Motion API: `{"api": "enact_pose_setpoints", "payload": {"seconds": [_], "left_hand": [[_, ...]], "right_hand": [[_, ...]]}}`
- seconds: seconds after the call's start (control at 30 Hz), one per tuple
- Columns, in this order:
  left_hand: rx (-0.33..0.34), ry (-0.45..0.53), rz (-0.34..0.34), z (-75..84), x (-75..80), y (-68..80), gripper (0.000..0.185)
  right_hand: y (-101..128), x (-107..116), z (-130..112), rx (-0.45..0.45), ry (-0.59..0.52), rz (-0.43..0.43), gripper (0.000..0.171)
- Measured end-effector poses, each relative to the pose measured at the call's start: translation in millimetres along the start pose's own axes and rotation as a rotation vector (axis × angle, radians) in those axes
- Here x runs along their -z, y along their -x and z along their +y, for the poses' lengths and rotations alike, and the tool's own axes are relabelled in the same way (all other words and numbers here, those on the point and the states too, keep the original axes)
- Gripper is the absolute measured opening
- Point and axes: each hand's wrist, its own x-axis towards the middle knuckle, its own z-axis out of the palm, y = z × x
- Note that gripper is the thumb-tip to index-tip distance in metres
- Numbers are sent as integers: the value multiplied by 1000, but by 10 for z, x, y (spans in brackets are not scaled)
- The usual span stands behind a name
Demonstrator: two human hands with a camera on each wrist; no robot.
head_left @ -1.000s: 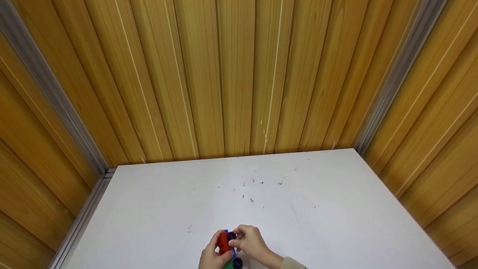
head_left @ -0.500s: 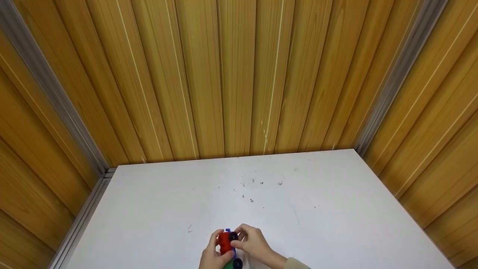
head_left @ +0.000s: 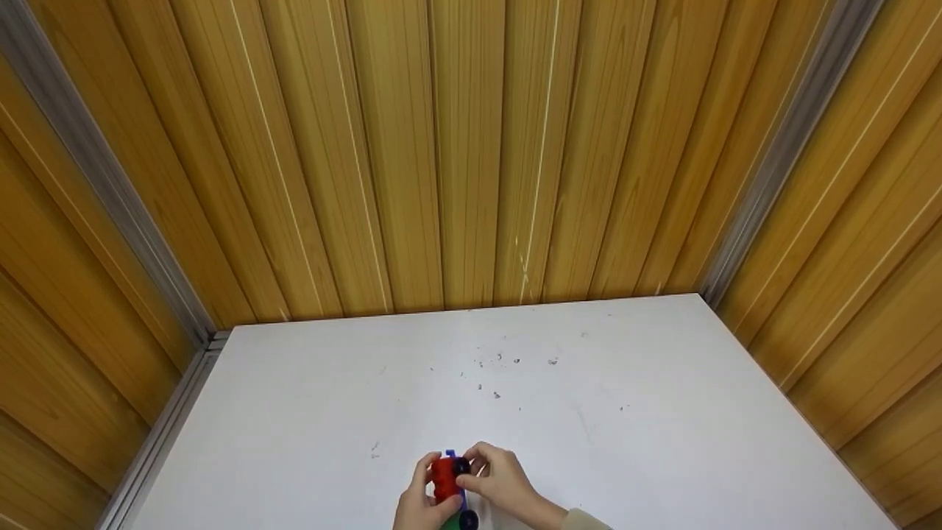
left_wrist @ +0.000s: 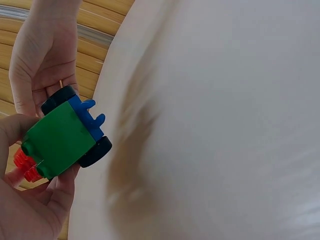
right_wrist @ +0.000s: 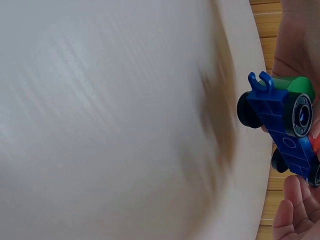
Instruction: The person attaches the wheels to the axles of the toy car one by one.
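Note:
A small toy car is held between both hands near the front of the table, tipped onto its side. Its blue base (right_wrist: 287, 142) carries black wheels, with hook-like prongs at one end. On that base sit a red block (head_left: 444, 478) and a green block (left_wrist: 62, 140). My left hand (head_left: 417, 506) grips the car around its blocks, thumb on the near side and fingers on the far side. My right hand (head_left: 506, 482) pinches the car at a far black wheel (head_left: 461, 465). The fingers partly hide the red block in the wrist views.
A white tabletop (head_left: 309, 412) with scattered dark scuffs spreads out under and beyond the hands. Wood-patterned walls (head_left: 471, 162) enclose it at the back and sides, with grey metal posts (head_left: 780, 154) at the corners.
The toy car has turned slightly and shifted a little to the right, so more of the red block shows. Both hands keep their hold; the right hand has moved slightly right.

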Motion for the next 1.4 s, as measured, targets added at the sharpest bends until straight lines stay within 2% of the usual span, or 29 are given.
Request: {"api": "enact_pose_setpoints", "payload": {"seconds": [0.07,0.33,0.47,0.6,0.83,1.07,1.23,1.4], "left_hand": [[12,-3,1,-2,0,-2,71],[-22,30,10,-33,-18,11,73],[-32,47,38,-37,-27,19,72],[-60,16,83,-33,-34,20,70],[-60,-81,102,-7,-31,6,67],[-128,-241,117,34,-23,48,63],[-152,-342,104,64,-6,68,61],[-206,-440,116,85,-27,96,59]], "right_hand": [[1,0,7,1,1,0,24],[15,-9,18,7,9,29,24],[27,-15,23,24,17,49,25],[34,-12,28,43,22,64,26],[46,53,33,32,3,11,30],[53,160,6,76,-21,-80,47],[53,235,-28,75,-29,-149,47],[48,263,-37,89,-38,-212,45]]}}
